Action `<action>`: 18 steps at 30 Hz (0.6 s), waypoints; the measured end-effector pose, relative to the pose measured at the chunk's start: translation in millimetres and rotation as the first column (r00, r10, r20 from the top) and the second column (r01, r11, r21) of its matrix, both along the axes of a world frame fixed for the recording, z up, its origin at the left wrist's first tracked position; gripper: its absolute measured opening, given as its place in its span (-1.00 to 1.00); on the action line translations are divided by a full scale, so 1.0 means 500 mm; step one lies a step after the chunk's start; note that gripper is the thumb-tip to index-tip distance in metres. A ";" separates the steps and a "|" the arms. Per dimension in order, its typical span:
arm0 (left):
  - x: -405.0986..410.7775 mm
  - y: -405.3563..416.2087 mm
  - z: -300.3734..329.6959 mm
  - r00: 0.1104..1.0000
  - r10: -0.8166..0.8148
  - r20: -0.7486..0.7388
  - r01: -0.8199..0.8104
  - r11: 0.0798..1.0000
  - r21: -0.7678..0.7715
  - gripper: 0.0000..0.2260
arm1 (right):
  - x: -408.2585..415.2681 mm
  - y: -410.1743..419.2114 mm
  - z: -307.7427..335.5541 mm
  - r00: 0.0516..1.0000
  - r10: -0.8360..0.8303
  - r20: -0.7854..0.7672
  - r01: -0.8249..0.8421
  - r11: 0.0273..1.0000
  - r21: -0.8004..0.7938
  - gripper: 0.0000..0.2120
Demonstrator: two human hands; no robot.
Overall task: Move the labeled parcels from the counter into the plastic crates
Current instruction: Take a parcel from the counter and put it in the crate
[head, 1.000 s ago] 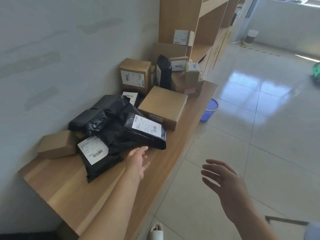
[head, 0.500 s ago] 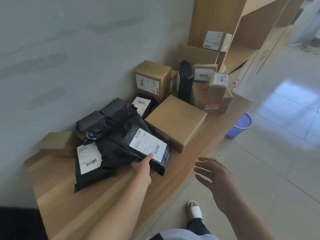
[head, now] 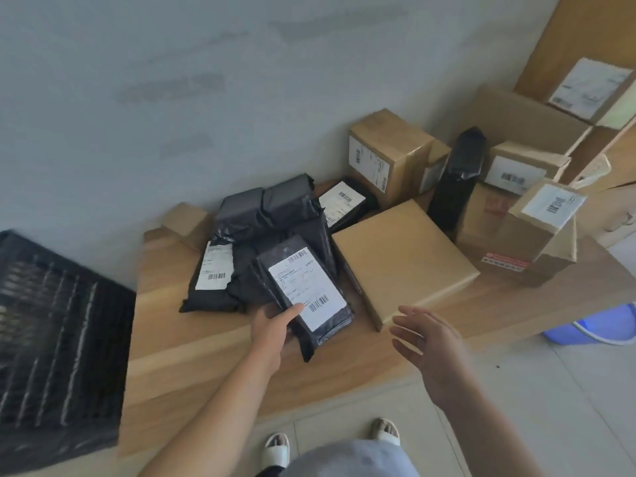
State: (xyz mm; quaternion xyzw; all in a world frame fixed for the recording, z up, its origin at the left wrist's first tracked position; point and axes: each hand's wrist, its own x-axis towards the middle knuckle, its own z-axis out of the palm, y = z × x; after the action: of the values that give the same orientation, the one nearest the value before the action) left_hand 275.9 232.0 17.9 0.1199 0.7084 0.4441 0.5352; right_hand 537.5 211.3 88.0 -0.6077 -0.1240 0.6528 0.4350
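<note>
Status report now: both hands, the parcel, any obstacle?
Left hand grips black parcel. Right hand open, holds nothing. Crate at left; nothing between.

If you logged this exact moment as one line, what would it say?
left hand: grips black labeled parcel on counter | right hand: open, holds nothing | black crate: at left | step: picking

Glossy plastic mailer (head: 303,290) — matt wood counter (head: 206,352), cardboard box (head: 402,259)

Crate (head: 51,339) left of counter (head: 206,366); parcels (head: 275,242) on it (boxes (head: 402,256) rightward)
</note>
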 end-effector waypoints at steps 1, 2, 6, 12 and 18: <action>-0.013 -0.008 0.021 1.000 -0.020 -0.007 0.020 1.000 0.019 -0.60 | -0.006 0.013 0.006 0.998 0.055 0.004 -0.055 0.998 0.011 -0.82; -0.028 -0.016 0.047 0.999 -0.048 -0.021 0.049 0.998 0.041 -0.57 | -0.015 0.027 0.015 0.992 0.124 0.012 -0.124 0.992 0.032 -0.83; -0.097 -0.065 0.165 0.983 -0.167 -0.078 0.178 0.970 0.166 -0.44 | -0.075 0.081 0.065 0.882 0.447 0.147 -0.469 0.864 0.185 -0.72; -0.187 -0.178 0.306 0.974 -0.191 -0.123 0.222 0.914 0.339 -0.59 | -0.190 0.105 0.158 0.582 0.738 0.342 -0.811 0.497 0.308 -0.23; -0.241 -0.268 0.339 0.967 -0.165 -0.194 0.235 0.871 0.431 -0.53 | -0.292 0.058 0.185 0.487 0.829 0.276 -0.839 0.356 0.412 -0.43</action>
State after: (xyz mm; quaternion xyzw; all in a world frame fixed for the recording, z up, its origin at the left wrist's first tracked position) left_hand 155.5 97.9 187.6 0.3467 0.6084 0.5278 0.4806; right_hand 391.7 240.3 180.5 -0.3327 -0.5813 0.7198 0.1822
